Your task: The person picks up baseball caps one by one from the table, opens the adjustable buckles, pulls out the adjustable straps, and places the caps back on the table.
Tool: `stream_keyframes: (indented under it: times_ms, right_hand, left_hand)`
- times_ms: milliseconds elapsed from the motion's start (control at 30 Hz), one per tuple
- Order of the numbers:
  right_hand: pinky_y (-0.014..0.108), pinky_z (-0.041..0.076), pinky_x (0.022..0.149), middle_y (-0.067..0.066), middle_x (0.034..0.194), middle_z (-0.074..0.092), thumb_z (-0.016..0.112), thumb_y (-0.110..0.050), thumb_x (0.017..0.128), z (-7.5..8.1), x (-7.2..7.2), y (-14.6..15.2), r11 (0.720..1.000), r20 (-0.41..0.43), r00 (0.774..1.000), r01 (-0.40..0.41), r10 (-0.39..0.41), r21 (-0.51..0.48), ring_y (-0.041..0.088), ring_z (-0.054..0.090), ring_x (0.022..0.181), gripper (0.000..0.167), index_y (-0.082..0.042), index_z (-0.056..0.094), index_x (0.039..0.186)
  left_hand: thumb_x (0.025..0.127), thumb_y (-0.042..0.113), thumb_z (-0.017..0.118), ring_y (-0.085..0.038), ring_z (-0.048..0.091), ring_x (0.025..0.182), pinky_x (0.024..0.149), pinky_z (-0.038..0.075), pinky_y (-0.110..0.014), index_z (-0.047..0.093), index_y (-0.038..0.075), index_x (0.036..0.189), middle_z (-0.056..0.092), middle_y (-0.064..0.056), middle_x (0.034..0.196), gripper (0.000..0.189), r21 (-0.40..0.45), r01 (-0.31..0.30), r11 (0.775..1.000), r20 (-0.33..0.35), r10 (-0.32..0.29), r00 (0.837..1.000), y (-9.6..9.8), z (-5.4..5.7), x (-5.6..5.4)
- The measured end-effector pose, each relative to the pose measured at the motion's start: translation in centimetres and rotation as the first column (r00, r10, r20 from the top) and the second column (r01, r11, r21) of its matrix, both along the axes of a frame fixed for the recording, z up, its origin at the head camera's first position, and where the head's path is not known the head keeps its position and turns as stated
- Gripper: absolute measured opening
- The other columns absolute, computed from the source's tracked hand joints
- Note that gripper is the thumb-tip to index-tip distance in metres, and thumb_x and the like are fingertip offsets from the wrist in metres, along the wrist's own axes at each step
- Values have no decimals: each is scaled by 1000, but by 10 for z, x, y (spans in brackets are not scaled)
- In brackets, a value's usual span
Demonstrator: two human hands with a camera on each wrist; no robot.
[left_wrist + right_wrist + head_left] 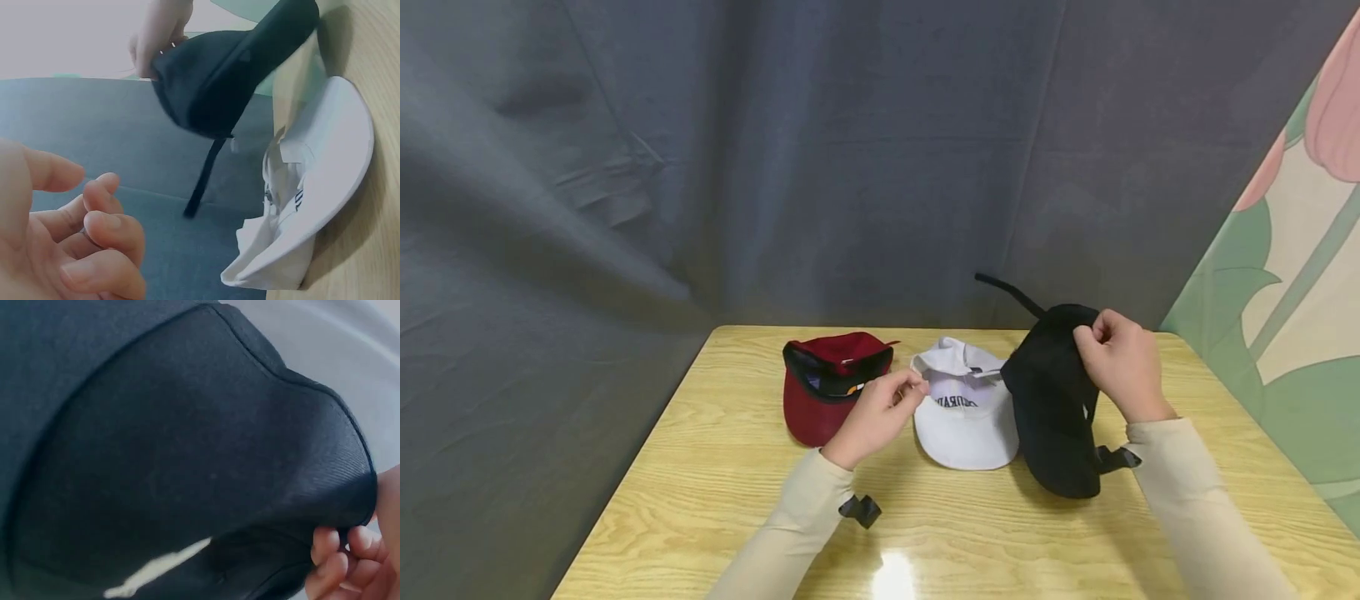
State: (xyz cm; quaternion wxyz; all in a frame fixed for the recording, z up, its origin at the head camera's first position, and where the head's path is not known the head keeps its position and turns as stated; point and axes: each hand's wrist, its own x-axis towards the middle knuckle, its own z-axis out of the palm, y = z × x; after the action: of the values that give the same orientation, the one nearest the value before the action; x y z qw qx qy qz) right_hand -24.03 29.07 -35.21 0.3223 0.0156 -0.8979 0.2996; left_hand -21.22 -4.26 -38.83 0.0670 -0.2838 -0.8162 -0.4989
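Observation:
My right hand (1123, 362) pinches the edge of a black baseball cap (1051, 400), which hangs with its brim downward and a loose strap sticking out to the upper left. In the right wrist view, curled fingertips (330, 565) grip the cap's fabric at its border. A white baseball cap (966, 437) with dark lettering lies upside down, partly overlapped by the black one. My left hand (880, 412) hovers between the white cap and a dark red cap (808, 408), its fingers loosely curled around nothing. The red cap also lies with its inside showing.
The caps lie toward the far edge of a light wooden table (700, 475). A grey-blue curtain (865, 167) hangs right behind it. On the right stands a panel (1292, 317) with a tulip pattern.

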Motion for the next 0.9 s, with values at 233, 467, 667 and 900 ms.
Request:
stream_keyframes:
  times_ms: [233,467,667,900]
  right_hand:
    - [35,24,41,7,53,40,48,-17,89,-9,-15,32,984,52,989,130,-137,125,29,40,47,26,-9,43,65]
    - [36,26,45,6,53,36,44,-13,89,-27,-27,50,978,119,976,166,-181,126,30,38,47,26,-6,39,64]
    - [36,28,47,6,55,37,43,-14,92,-41,-40,62,982,183,969,142,-164,127,28,39,49,26,-6,40,68]
    - [38,29,48,10,59,38,42,-14,95,-48,-52,69,982,227,961,131,-159,135,31,41,50,26,-4,40,70]
  left_hand:
    - [98,10,57,-7,54,68,67,45,-22,70,5,99,69,-6,86,14,-41,-4,999,13,5,1000,2,-2,1]
    - [98,11,57,-8,54,69,67,45,-23,70,7,99,66,-3,83,13,-81,15,997,26,-13,1000,2,-5,2]
    - [100,14,56,-7,53,69,67,45,-23,70,7,102,65,-1,80,16,-126,35,991,62,-27,998,4,-8,3]
    - [100,17,57,-6,51,67,65,44,-23,70,8,106,60,5,76,18,-150,87,985,124,-69,990,4,-7,3]
